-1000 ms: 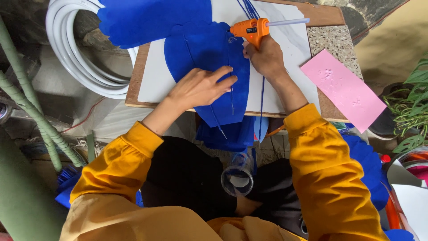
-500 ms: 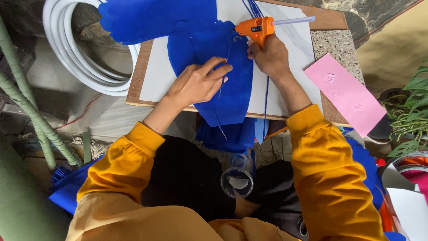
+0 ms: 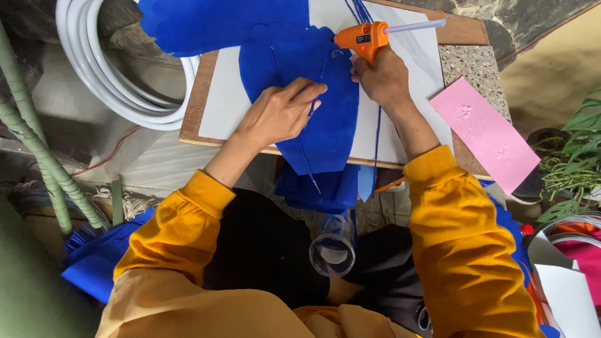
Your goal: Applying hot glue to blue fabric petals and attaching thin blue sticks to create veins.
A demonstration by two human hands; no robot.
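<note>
Change: since a second ago the left hand (image 3: 278, 114) has slid up the blue foam piece (image 3: 316, 119), closer to the glue gun (image 3: 363, 39); the right hand (image 3: 383, 78) has barely shifted.
Left hand: lies palm down on the blue foam piece, fingers loose and spread, fingertips (image 3: 313, 94) pressing along a thin wire (image 3: 305, 156) on the foam; it grips nothing.
Right hand: fingers clenched around the handle of the orange glue gun, nozzle pointing left at the upper edge of the foam piece.
Glue gun: orange, with a pale glue stick (image 3: 416, 26) poking out of its back toward the right.
Blue foam piece: lies on a white sheet (image 3: 225, 106), its lower end hanging over the near edge of the wooden board (image 3: 194, 106).
Larger blue sheet: (image 3: 206, 22) lies at the far left of the board, touching the foam piece.
Pink strip: (image 3: 483, 133) rests on the right end of the board, well apart from both hands.
Hose: a white coil (image 3: 109, 81) sits left of the board.
Lap: a clear plastic cup (image 3: 333, 252) sits between the yellow sleeves (image 3: 451, 231).
</note>
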